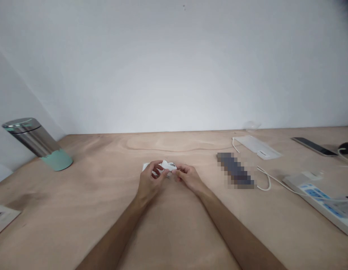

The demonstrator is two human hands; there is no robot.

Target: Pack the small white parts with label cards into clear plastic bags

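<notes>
A small white object (pixel 168 165) with a dark patch on its right side is held between my two hands, above the middle of the wooden table (pixel 174 217). Its exact kind I cannot make out; it looks like a folded packet or small box. My left hand (pixel 151 178) grips it from the left, fingers curled and thumb against its near side. From the right, the fingertips of my right hand (pixel 190 176) pinch its edge. Something flat and pale shows behind the left fingers, mostly hidden.
A steel and mint-green tumbler (pixel 40 144) stands at the left. To the right lie a pixelated dark device (pixel 235 169), a clear plastic sleeve (pixel 258 147), a phone (pixel 314 146), a white cable (pixel 280 183) and a white-and-blue power strip (pixel 320 198). A printed paper (pixel 5 218) lies at the left edge.
</notes>
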